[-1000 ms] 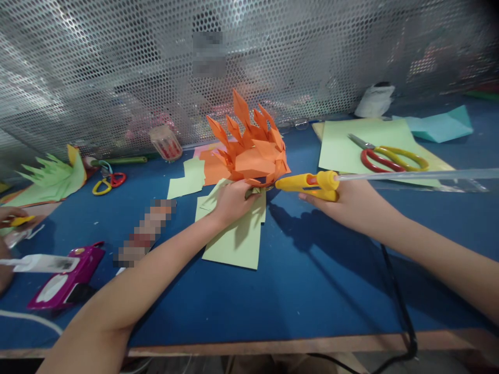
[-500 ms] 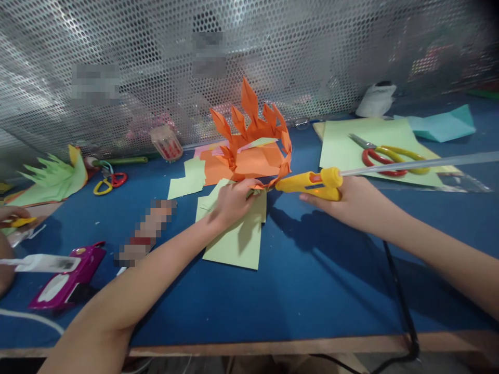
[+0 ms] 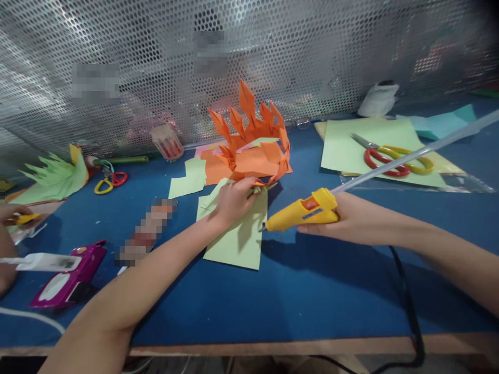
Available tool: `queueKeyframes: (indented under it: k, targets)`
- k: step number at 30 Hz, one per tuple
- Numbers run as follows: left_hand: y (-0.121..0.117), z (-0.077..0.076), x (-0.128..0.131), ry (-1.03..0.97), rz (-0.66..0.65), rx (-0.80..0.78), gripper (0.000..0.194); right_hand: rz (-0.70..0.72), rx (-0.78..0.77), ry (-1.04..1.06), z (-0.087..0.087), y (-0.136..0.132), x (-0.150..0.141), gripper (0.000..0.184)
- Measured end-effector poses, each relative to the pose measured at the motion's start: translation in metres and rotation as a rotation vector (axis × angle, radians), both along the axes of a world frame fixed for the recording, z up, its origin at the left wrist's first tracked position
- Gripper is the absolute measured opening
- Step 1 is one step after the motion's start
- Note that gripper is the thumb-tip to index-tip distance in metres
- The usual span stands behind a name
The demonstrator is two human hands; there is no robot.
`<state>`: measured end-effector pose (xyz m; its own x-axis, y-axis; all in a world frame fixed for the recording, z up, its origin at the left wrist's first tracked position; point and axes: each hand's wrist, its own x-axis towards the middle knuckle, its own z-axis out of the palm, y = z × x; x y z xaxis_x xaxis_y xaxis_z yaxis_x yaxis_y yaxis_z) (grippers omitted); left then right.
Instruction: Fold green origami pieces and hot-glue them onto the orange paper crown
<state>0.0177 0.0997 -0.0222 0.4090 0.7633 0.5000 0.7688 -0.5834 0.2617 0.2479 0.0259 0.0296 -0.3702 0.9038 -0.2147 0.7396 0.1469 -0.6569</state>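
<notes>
My left hand (image 3: 236, 202) is closed on the near edge of an orange paper crown (image 3: 249, 127), a ring with pointed folded spikes. My right hand (image 3: 346, 215) grips a yellow hot glue gun (image 3: 300, 210), its metal nozzle pointing left over the edge of a light green sheet (image 3: 237, 244). From the back of the gun a long clear glue stick (image 3: 413, 154) slants up to the right. Orange paper (image 3: 249, 165) lies flat under the crown, and small green pieces (image 3: 191, 179) lie to its left.
Red-and-yellow scissors (image 3: 393, 160) rest on green paper (image 3: 343, 140) at right. Another pair (image 3: 111, 181) lies at left, near a purple device (image 3: 70, 278). Another person's hand (image 3: 15, 213) shows at far left. A perforated metal screen (image 3: 273, 47) stands behind; a black cord (image 3: 405, 291) hangs over the front edge.
My right hand has drawn the glue gun away from the crown's near edge, down and toward me, tilting it. My left hand stays on the crown.
</notes>
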Motion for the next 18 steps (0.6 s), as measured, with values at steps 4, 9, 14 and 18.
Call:
queueKeyframes:
  k: [4, 9, 14, 18]
  targets:
    - [0.003, -0.001, 0.0, -0.005, 0.025, -0.019, 0.009, 0.035, -0.097, 0.03, 0.001, -0.001, 0.005, 0.042]
    - [0.004, 0.001, 0.003, -0.036, 0.108, -0.047, 0.014, -0.112, -0.092, 0.039, -0.003, 0.01, 0.009, 0.046]
    - [0.0, 0.012, 0.005, -0.082, 0.161, -0.106, 0.032, -0.351, -0.036, 0.185, -0.014, 0.023, 0.012, 0.045]
    - [-0.003, 0.018, 0.009, -0.138, 0.141, -0.185, 0.027, -0.474, 0.025, 0.359, -0.02, 0.028, 0.014, 0.039]
